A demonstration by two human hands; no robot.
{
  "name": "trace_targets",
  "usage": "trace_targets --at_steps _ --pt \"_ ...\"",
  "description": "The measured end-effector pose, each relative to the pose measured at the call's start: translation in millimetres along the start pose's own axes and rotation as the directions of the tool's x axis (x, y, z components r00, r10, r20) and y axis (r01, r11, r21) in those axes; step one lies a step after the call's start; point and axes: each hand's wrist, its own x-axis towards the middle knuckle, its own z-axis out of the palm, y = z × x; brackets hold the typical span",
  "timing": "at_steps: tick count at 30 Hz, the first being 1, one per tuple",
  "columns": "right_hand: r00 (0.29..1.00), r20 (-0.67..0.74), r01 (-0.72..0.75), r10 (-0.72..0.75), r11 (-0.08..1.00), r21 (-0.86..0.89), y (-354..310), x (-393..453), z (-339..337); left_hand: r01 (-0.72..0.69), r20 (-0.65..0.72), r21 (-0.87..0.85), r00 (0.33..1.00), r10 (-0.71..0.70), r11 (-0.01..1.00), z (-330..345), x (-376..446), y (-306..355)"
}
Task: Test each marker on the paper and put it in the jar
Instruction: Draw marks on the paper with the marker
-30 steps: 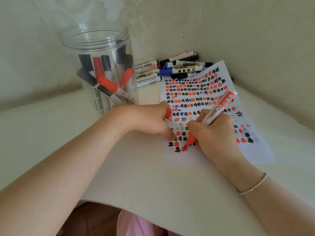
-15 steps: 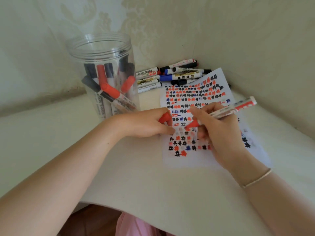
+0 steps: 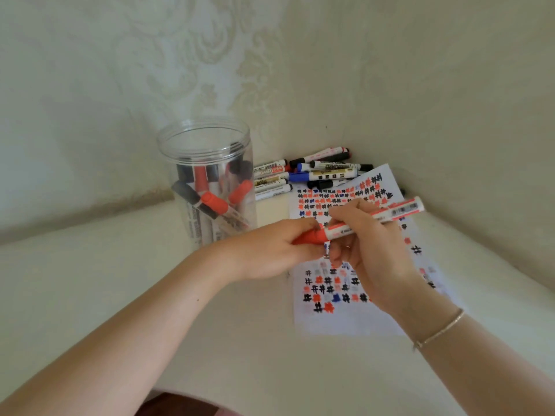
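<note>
Two hands meet just above the paper (image 3: 339,322), to the right of the jar (image 3: 207,181). The right hand (image 3: 372,253) grips the white barrel of a red marker (image 3: 375,217) with curled fingers, while the left hand (image 3: 270,250) has its fingers wrapped around the red cap (image 3: 309,237) at the marker's writing end. Cap and barrel look joined or nearly so; whether the cap is fully seated cannot be told from here.

The risk, as I judge it, lies in that joint. If the cap is only pushed part way, it may slip off once the marker drops into the jar, and the tip would dry out or smear the markers already inside. A skewed push could also jam the tip against the cap's edge and ink the fingers. The jar stands close to the left forearm, so a careless swing toward its mouth might knock it over.

The marker's long axis runs nearly level, rising slightly away from the jar: the capped end points left toward the jar, the printed tail end points right and a little up. It hangs clear of the paper, not touching it.

Beyond the paper, behind and right of the jar, a heap of untested markers (image 3: 312,172) lies on the bench (image 3: 240,340) by the wall.
</note>
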Motion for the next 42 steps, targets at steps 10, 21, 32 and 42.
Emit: trace_targets --at_steps 10,21,32,42 --pt "0.982 -0.157 -0.092 0.107 0.991 0.100 -36 25 -1 -0.135 -0.540 0.048 0.830 0.140 0.990 -3 -5 18" --pt "0.992 -0.126 0.024 -0.006 0.990 0.139 -56 19 28 0.110 -0.737 0.641 0.365 0.569 0.760 -24 -16 57" --pt "0.998 0.041 0.030 -0.043 0.960 0.279 -96 32 46 0.069 -0.765 0.602 0.335 0.550 0.795 -59 -21 77" --pt "0.997 0.059 0.069 -0.040 0.754 -0.653 -41 112 70 -0.101 -0.949 0.313 0.008 0.315 0.944 -132 -35 59"
